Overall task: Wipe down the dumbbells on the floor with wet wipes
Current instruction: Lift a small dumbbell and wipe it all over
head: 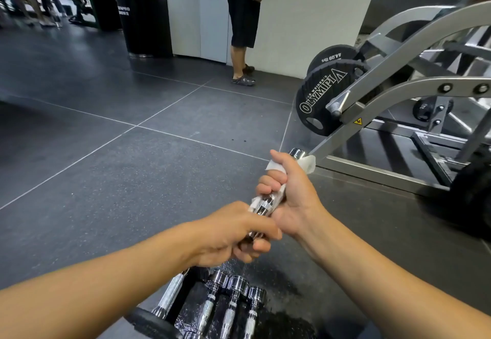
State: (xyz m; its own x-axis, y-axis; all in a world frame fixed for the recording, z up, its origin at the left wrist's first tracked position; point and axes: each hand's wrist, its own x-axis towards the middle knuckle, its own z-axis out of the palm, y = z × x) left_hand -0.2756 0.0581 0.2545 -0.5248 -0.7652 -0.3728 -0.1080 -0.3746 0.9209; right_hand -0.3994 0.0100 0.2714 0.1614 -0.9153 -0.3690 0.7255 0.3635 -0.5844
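A chrome dumbbell was held off the floor, its handle mostly hidden. A wet wipe was clenched round it by the right hand, and the near end was gripped by the left hand. Below both hands, further dumbbells were cut off by the frame edge.

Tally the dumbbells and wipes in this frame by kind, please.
Held chrome dumbbell: 1
Chrome dumbbells on the floor: 3
Black-ended dumbbell on the floor: 1
Wet wipe: 1
Total: 6
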